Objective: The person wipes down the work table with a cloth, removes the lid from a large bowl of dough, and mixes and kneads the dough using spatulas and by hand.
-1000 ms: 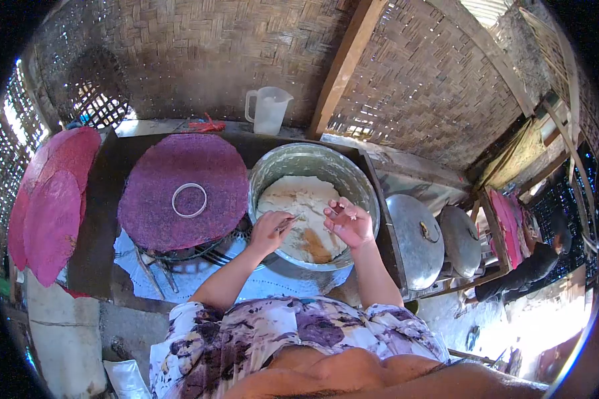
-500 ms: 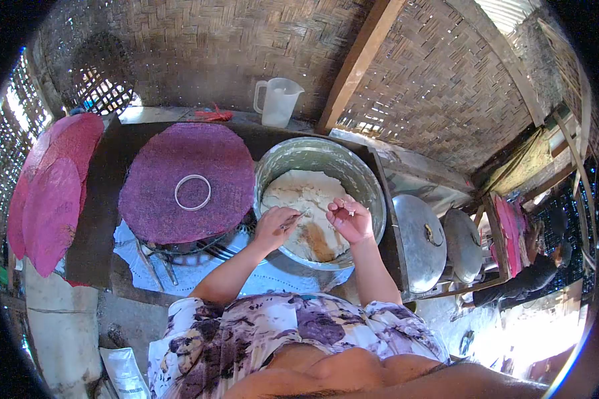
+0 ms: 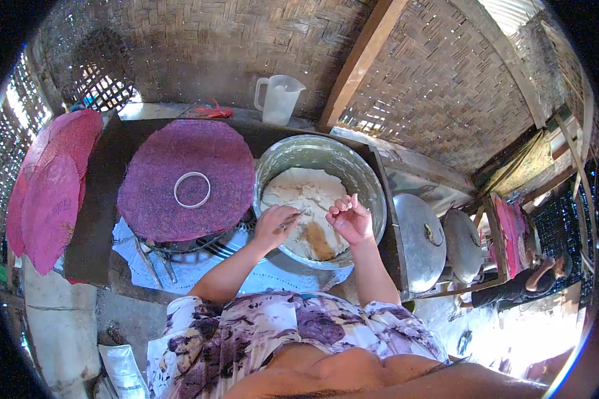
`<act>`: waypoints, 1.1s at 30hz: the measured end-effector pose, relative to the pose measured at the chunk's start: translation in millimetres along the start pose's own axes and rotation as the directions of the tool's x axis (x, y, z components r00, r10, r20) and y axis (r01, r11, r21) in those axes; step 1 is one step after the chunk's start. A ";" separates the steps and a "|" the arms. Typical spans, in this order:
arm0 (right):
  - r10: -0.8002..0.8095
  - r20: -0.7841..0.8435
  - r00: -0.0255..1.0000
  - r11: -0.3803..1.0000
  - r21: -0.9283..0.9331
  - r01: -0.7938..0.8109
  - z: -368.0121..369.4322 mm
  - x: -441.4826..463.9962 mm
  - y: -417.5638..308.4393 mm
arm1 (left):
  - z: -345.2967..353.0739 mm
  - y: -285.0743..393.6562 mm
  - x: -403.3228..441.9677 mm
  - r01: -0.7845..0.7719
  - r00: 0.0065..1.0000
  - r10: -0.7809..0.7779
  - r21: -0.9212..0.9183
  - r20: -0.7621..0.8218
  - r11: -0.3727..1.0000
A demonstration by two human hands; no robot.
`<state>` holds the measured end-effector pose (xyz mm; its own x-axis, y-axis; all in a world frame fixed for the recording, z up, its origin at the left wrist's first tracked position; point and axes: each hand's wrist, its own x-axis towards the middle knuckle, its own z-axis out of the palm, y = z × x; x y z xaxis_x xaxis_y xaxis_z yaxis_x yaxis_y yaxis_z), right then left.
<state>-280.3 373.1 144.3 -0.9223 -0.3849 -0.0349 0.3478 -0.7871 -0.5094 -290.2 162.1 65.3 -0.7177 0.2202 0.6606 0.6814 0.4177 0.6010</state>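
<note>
A big metal basin (image 3: 373, 159) holds a pale, crumbly, flour-like mass (image 3: 306, 186) with a brownish patch near its front. Over the basin's left front, my left hand (image 3: 277, 226) has its fingers pinched together; a small thing may be at the fingertips, too little to make out. My right hand (image 3: 351, 221) is raised over the right side, palm toward me, with fingers curled in. Pale bits cling to its fingertips, and whether it holds anything is hidden. Left of the basin lies a round purple mat (image 3: 146, 179) with a white ring (image 3: 192, 190) on it.
A translucent pitcher (image 3: 281, 100) stands behind the basin near a red plastic piece (image 3: 209, 112). Pink round mats (image 3: 50, 199) lean at the left. Two metal lids (image 3: 418, 243) are at the right. Another person (image 3: 522, 282) is bent over at far right.
My right hand's fingers have curled slightly differently, and my left hand stays almost still. At far right, the other person has shifted, with an arm now showing.
</note>
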 end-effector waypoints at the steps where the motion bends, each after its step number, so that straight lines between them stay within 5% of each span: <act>1: 0.000 -0.016 1.000 1.000 -0.010 -0.001 -2.6 0.2 0.1 | -0.8 0.6 0.3 0.009 1.000 -0.009 -0.005 0.010 1.000; 17: -0.061 -0.178 0.982 0.988 -0.152 0.034 -19.6 3.3 1.7 | -4.5 4.7 0.9 0.049 0.998 -0.048 -0.022 0.034 0.999; 19: -0.124 -0.308 0.943 0.910 -0.415 -0.016 -21.4 8.7 1.8 | -5.5 5.6 1.5 0.056 0.998 -0.055 -0.031 0.038 0.998; 21: -0.188 -0.368 0.911 0.717 -0.685 -0.128 -24.9 12.2 6.8 | -6.3 5.9 1.8 0.065 0.997 -0.063 -0.041 0.047 0.997; 24: -0.238 -0.286 0.928 0.157 -0.955 -0.254 -42.0 15.5 17.6 | -4.4 5.9 1.1 0.108 0.993 -0.108 -0.002 0.046 0.994; 27: -0.128 -0.052 0.990 -0.493 -0.863 -0.109 -70.8 20.3 32.4 | -2.7 4.9 1.4 0.115 0.993 -0.116 0.028 0.017 0.993; 30: -0.017 -0.007 1.000 -0.749 -0.663 -0.017 -45.7 4.4 44.3 | -3.3 5.6 2.0 0.105 0.994 -0.105 -0.001 -0.010 0.994; 33: 0.029 -0.128 0.991 -0.805 -0.591 -0.052 -63.1 7.4 51.9 | -3.2 6.9 2.3 0.108 0.994 -0.108 0.000 -0.028 0.994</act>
<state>-279.8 359.7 63.4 -0.9257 -0.3431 -0.1594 -0.3314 0.9386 -0.0957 -286.7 162.7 72.4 -0.7828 0.1495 0.6041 0.5999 0.4391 0.6688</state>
